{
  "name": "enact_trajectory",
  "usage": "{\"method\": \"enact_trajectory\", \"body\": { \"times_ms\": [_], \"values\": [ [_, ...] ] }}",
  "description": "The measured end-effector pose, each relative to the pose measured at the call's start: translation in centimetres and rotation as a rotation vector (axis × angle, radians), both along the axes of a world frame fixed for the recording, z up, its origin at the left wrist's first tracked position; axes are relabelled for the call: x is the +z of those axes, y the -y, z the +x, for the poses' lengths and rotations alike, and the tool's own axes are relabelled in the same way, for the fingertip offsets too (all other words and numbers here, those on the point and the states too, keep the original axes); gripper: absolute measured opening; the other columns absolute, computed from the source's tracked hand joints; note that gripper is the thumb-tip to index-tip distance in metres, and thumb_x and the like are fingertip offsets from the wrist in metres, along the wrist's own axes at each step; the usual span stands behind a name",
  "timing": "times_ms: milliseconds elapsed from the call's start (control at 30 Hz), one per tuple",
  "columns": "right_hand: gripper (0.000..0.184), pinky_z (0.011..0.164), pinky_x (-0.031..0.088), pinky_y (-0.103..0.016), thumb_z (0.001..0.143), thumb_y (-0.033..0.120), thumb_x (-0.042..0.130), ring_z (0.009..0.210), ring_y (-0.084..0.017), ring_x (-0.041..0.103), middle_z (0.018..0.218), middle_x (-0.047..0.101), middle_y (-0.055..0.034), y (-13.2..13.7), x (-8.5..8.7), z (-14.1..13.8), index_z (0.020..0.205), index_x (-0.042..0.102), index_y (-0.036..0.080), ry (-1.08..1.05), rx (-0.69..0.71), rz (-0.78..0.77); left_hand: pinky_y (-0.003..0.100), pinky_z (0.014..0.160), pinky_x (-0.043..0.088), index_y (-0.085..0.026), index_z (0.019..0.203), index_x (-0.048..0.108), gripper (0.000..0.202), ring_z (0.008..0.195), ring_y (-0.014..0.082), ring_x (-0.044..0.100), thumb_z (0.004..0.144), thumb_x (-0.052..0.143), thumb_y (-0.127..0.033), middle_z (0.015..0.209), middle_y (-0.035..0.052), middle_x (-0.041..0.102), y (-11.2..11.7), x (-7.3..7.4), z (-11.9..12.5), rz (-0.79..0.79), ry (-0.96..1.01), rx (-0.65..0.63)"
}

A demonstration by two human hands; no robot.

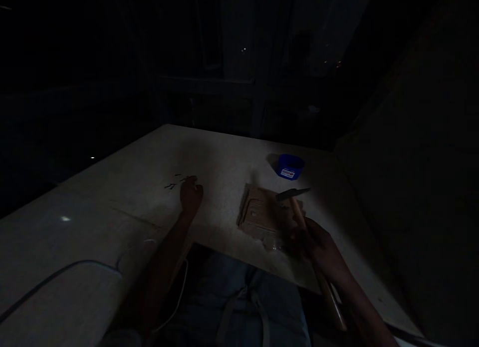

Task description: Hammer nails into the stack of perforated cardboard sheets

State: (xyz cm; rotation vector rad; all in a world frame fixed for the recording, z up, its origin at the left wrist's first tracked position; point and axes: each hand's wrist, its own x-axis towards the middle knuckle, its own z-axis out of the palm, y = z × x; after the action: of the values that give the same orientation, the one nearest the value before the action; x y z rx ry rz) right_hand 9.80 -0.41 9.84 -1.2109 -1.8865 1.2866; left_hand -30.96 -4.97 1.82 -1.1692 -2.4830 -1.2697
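My right hand is wrapped round the wooden handle of a hammer. The hammer's dark metal head is up above the right part of a stack of torn brown cardboard. On the left side of the table, my left hand has its fingers curled at several small dark nails. One nail lies right by its fingertips, and whether the fingers pinch one is too dark to make out.
A blue plastic tub with a white label stands behind the cardboard on the pale table. A cable runs across the near left, and a thin white cord hangs by my lap. Surroundings are very dark.
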Motion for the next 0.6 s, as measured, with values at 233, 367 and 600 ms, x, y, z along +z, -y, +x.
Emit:
{"method": "enact_trajectory", "body": {
  "times_ms": [233,367,600],
  "values": [
    [0.040,0.039,0.031,-0.024,0.085,0.060,0.051,0.038,-0.013,0.041,0.048,0.045,0.0050,0.6,0.6,-5.9,0.078,0.058,0.021,-0.079,0.167,-0.109,0.045,0.086,0.050,-0.012,0.115,0.070,0.038,0.110,0.0362,0.058,0.086,0.052,-0.030,0.116,0.0217,0.066,6.2,-0.4,-8.8,-0.549,-0.038,0.323],
    [0.045,0.038,0.031,-0.023,0.086,0.063,0.050,0.038,-0.011,0.042,0.049,0.046,0.0049,0.7,0.2,-7.6,0.073,0.056,0.021,-0.083,0.140,-0.080,0.038,0.088,0.050,-0.018,0.110,0.075,0.036,0.109,0.0302,0.060,0.089,0.053,-0.038,0.116,0.0162,0.068,6.7,-1.0,-9.9,-0.555,-0.030,0.298],
    [0.044,0.037,0.031,-0.021,0.085,0.063,0.053,0.037,-0.010,0.040,0.049,0.045,0.0055,0.3,0.0,-7.6,0.075,0.057,0.020,-0.079,0.151,-0.110,0.038,0.086,0.051,-0.012,0.104,0.075,0.035,0.105,0.0299,0.064,0.092,0.045,-0.027,0.112,0.0203,0.070,5.5,-1.0,-9.9,-0.446,0.021,0.310]
  ]
}}
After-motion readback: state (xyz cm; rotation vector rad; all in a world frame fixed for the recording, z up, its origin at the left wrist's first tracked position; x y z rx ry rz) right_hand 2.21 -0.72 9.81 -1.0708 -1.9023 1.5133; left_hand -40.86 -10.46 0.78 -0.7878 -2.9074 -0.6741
